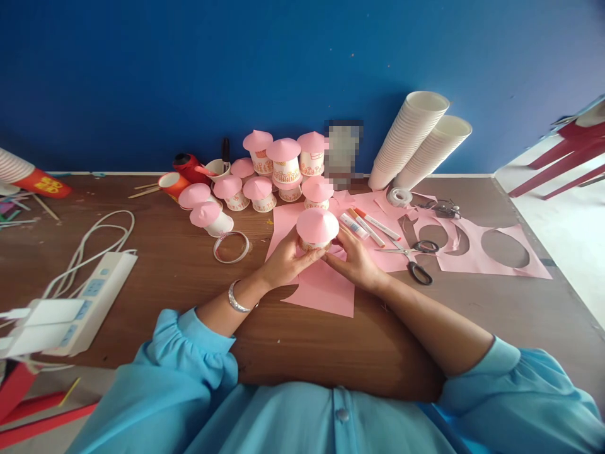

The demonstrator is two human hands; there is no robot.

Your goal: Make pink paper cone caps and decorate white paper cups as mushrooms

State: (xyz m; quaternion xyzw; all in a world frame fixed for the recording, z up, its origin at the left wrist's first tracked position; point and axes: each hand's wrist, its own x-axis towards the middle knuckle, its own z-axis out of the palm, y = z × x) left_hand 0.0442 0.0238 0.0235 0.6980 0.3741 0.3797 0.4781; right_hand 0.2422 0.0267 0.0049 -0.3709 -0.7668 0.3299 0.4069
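Observation:
Between my two hands is a decorated paper cup (316,228) topped with a pink paper cone. My left hand (288,260) wraps its left side, and my right hand (354,257) closes round its right side. Both thumbs meet low at the front, so most of the cup wall is hidden. Beneath them lie pink paper sheets (331,293). Just right of my right hand are a glue stick (353,226) and several markers (378,226). Black-handled scissors (416,255) lie farther right. Behind the held cup stand several similar cone-topped cups (283,161), some stacked.
Two tall stacks of white cups (409,142) lean against the blue wall. A tape roll (399,197) and cut pink paper with round holes (494,243) lie at right. At left are a tape ring (231,247), a power strip (101,296) with cables, and a red hot-air tool (189,167).

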